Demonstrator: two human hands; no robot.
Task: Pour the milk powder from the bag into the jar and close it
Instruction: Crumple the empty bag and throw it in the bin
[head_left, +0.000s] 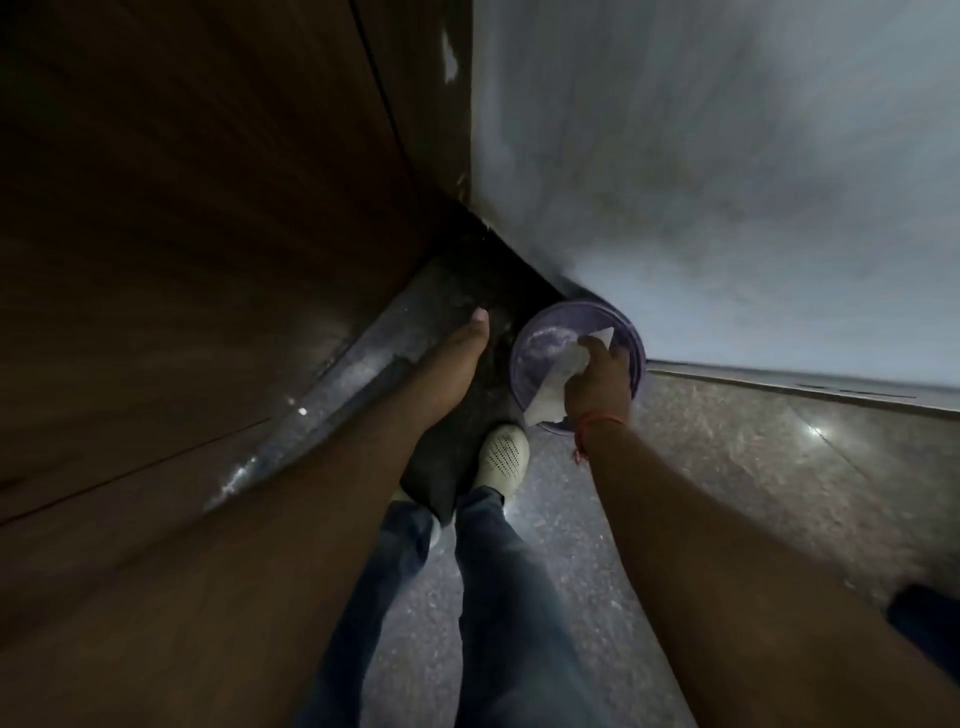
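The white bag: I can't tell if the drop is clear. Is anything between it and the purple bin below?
Nothing visible. The right hand holds the white bag directly over the purple bin, whose mouth is open. The left hand is off to the side.

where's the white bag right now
In the head view, the white bag is right of centre, pinched in the right hand over the round purple bin on the floor by the wall, just beyond the white shoe.

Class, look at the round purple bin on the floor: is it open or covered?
Open. The purple bin shows its inside, no lid on it; the right hand holds a white bag over its mouth.
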